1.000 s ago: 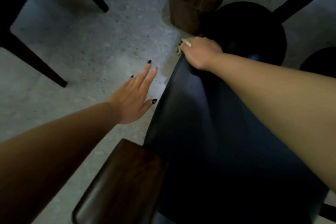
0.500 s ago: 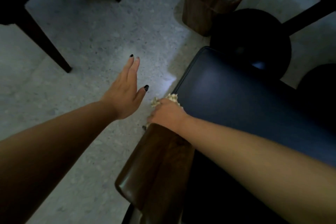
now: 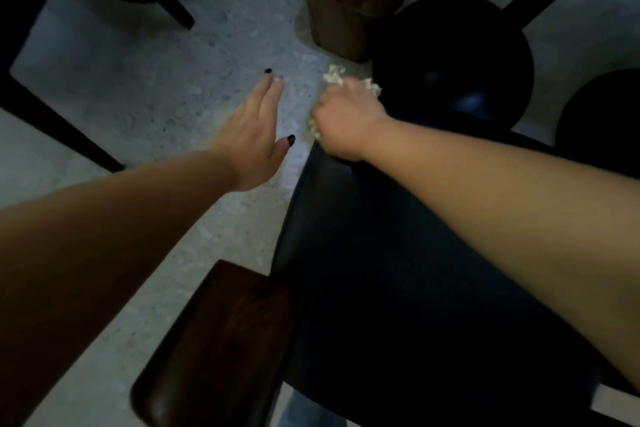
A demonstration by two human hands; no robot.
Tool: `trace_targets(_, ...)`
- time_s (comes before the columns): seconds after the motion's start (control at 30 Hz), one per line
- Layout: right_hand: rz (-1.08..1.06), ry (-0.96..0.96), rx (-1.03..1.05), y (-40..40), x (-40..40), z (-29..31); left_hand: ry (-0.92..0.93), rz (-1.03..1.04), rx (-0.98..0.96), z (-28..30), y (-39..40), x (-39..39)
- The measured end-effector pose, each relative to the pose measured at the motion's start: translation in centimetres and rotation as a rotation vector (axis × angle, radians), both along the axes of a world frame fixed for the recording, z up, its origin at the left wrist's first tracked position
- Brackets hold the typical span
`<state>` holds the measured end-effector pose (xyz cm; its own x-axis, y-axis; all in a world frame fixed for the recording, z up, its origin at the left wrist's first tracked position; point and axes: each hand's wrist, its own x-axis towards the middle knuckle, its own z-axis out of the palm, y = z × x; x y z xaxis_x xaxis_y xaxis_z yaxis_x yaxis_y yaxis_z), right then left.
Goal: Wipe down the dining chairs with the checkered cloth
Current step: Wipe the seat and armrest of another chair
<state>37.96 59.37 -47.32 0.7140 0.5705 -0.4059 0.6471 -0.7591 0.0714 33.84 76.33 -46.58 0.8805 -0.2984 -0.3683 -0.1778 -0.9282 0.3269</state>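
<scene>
My right hand grips the cloth at the seat corner (mid-wipe); left hand hovers flat, empty. Next: sweep back along the edge.

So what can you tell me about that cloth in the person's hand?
The cloth is pale, cream-coloured and crumpled into a wad; any checked pattern is too blurred to make out. Only bits of it show, poking out above and beside the right hand, whose curled fingers grip it. It sits at the far corner of the dark padded chair seat, apparently pressed on the edge. The left hand hovers nearby, flat, not touching it.
</scene>
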Motion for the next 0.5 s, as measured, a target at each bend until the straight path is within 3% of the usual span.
trace_targets(0.1, -0.624, 0.18, 0.212, -2.8, 3.2, -0.1, 0.012, -0.134, 0.02, 0.4, -2.8, 0.8)
trace_targets(0.13, -0.733, 0.229, 0.248, -4.2, 4.0, -0.4, 0.019, -0.181, 0.019, 0.4, -3.6, 1.0)
trace_targets(0.3, -0.811, 0.276, 0.298, -10.3, 3.3, -2.1, 0.035, -0.468, 0.06, 1.0, -7.5, 1.7)
trace_targets(0.5, -0.893, 0.213, 0.351, -15.0, 1.0, -2.1, 0.133, -0.697, 0.269, 1.1, -13.3, 0.5)
